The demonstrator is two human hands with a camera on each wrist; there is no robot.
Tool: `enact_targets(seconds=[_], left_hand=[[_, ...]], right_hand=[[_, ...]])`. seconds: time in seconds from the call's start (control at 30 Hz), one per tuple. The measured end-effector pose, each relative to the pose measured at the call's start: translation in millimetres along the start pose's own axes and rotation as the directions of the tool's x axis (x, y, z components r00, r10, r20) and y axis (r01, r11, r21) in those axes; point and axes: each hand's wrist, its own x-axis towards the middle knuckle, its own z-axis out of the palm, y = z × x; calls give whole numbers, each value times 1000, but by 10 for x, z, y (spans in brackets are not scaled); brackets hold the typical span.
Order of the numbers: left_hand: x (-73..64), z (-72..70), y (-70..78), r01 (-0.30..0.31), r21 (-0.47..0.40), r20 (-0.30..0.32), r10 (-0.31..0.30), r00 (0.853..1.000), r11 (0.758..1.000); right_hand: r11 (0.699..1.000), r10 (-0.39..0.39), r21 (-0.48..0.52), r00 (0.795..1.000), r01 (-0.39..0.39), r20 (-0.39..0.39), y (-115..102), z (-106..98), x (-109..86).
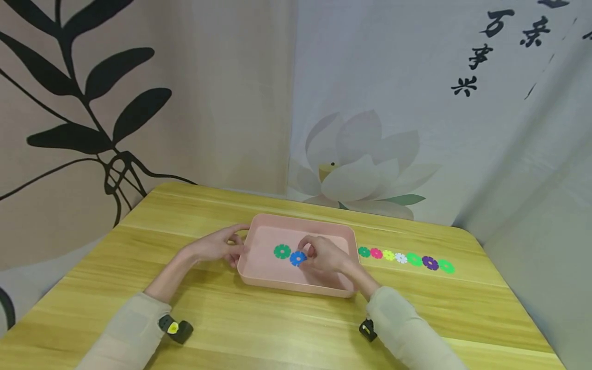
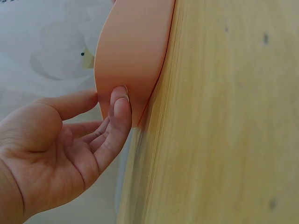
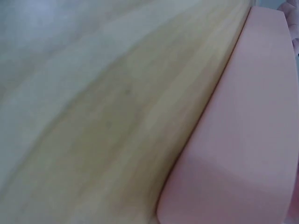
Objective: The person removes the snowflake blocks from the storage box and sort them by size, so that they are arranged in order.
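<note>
In the head view, a pink tray [image 1: 298, 293] rests on the wooden table. My left hand [image 1: 217, 245] is at its left end, fingertips against the outer wall; the left wrist view shows fingers [image 2: 122, 112] touching that wall [image 2: 135, 42]. My right hand [image 1: 326, 255] reaches into the tray and pinches a blue flower-shaped snowflake disc [image 1: 297, 258] by its right edge. Just left of it lies a green snowflake disc [image 1: 282, 251] on the tray floor. The right wrist view mostly shows the tray's side [image 3: 233, 126], with the right hand's work hidden.
A row of several snowflake discs runs rightward from the tray: green [image 1: 364, 252], pink [image 1: 376, 253], yellow [image 1: 388, 255], white [image 1: 401, 258], light green [image 1: 413, 259], purple [image 1: 430, 263] and light green again [image 1: 446, 266]. Behind the wooden table [image 1: 259, 329] hangs a printed curtain [image 1: 240, 103].
</note>
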Motion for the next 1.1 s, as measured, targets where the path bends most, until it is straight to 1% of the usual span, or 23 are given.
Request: enact_targets(seconds=[0.07,0.23,0.43,0.53,0.63,0.67,0.8,0.87,1.1], left_hand=[[3,2,0,-4,-3,5,4,1000,1000],[1,-8,-10,-2,-13,4,2,1000,1000],[-2,-7,-7,2,-7,-5,-2,1000,1000],[-4,-3,-5,2,-2,-6,-2,1000,1000],[-4,-1,-7,0,-2,-7,0,1000,1000],[-4,0,-9,0,-3,-7,0,1000,1000],[-7,2,-11,0,-10,-6,0,1000,1000],[-7,3,-10,0,-11,-5,0,1000,1000],[1,-1,-16,-7,-12,0,7,1000,1000]], right_hand=[[1000,-3,-2,1000,3,-5,0,6,1],[999,20,51,1000,-19,-17,-5,15,-1],[982,42,186,999,-41,-1,14,0,-14],[971,45,235,999,-40,-17,43,-18,-27],[969,36,247,998,-21,-57,92,-50,-55],[966,21,257,997,-3,-69,114,-63,-66],[949,-38,306,992,74,-123,215,-147,-128],[939,-49,330,989,93,-140,267,-213,-175],[939,55,343,985,4,-163,517,-482,-412]])
